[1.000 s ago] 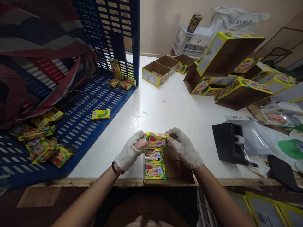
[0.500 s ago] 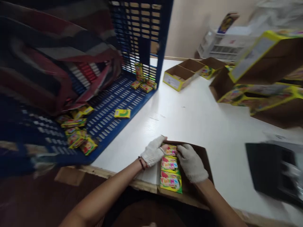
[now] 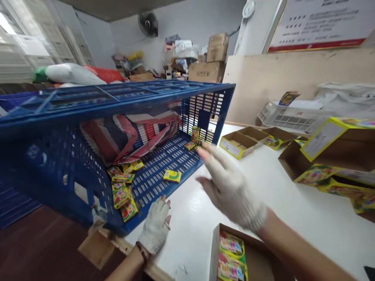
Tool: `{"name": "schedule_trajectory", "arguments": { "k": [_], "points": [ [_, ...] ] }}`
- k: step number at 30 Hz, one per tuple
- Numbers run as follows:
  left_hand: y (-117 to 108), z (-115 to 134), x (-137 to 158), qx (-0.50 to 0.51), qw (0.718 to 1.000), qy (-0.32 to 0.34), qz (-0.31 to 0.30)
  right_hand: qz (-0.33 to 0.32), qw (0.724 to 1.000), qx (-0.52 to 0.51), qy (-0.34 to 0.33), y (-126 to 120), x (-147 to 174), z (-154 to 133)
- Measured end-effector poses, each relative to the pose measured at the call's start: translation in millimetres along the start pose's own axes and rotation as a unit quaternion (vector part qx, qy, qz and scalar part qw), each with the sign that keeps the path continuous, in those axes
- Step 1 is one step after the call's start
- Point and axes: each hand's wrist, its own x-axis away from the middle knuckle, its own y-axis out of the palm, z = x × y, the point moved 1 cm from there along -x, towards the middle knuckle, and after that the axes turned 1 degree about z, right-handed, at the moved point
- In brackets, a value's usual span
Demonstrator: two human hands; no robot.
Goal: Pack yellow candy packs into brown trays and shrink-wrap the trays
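Observation:
My right hand [image 3: 230, 181], in a white fingerless-tipped glove, reaches over the table toward the crate's right side. Its fingers are stretched out, slightly blurred, and hold nothing. Just in front of the crate's near edge is my left hand [image 3: 155, 224], gloved too, fingers apart and empty. A blue plastic crate [image 3: 187, 183] lies on its side, its opening facing me. Inside it are a single small yellow box [image 3: 172, 176], a pile of small printed boxes [image 3: 122, 197] at left and a few more [image 3: 195, 134] at right. Below my right arm, an open cardboard tray [image 3: 215, 249] holds small "TWINS" boxes [image 3: 232, 249] in a column; its lower part is cut off.
A striped woven sack [image 3: 129, 134] lies inside the crate. Open partitioned cartons [image 3: 234, 144] stand at the back of the white table [image 3: 258, 195], with stacked yellow-edged cartons [image 3: 336, 148] at right. Behind them is a white plastic basket [image 3: 295, 117].
Both hands have left the cardboard tray: the left moved left to the crate's edge, the right up toward the crate's right side. The view has tilted up, showing more of the room.

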Motion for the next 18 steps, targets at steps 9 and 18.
{"name": "schedule_trajectory", "arguments": {
  "k": [9, 18],
  "points": [
    [1.2, -57.4, -27.1, -0.165, 0.973, 0.027, -0.161, -0.126, 0.985, 0.076, -0.089, 49.9, -215.4, -42.9],
    [-10.1, -49.0, -29.5, -0.166, 0.981, 0.043, -0.090, 0.127, 0.989, 0.045, -0.063, -10.6, -95.7, -49.1]
  ]
}}
